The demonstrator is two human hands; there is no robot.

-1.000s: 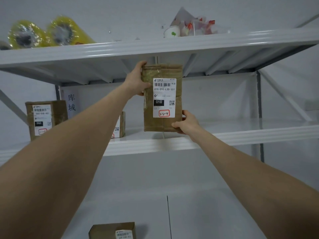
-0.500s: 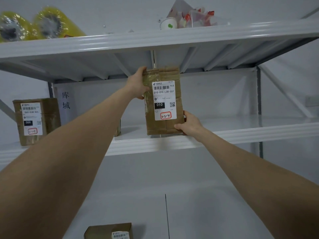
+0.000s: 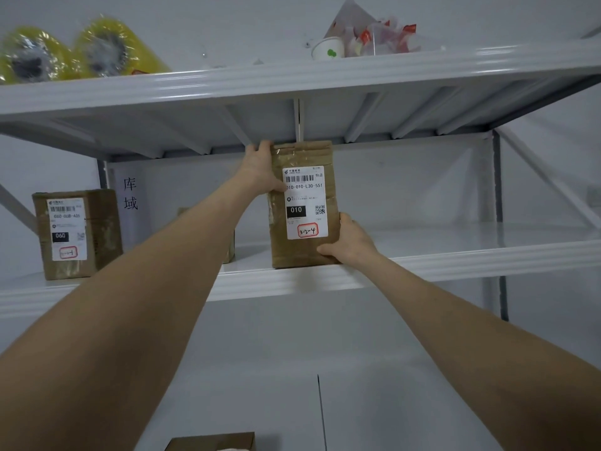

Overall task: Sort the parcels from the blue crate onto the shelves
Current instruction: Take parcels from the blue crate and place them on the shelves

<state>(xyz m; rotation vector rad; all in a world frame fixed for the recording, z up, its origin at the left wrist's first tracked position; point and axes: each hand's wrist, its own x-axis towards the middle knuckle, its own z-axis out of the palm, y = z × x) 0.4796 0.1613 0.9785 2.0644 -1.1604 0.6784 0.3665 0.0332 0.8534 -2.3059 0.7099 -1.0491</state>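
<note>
Parcel (image 3: 305, 206) upright between left grip (image 3: 260, 170) above, right grip (image 3: 349, 243) below

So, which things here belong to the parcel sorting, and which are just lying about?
Job: held parcel, left hand, right hand, middle shelf, parcel at left, parcel at bottom edge.
Lying about: yellow tape rolls, paper cup, wrappers.

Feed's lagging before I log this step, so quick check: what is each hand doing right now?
Left hand: holding the parcel at its top left corner.
Right hand: holding the same parcel at its lower right corner.
</note>
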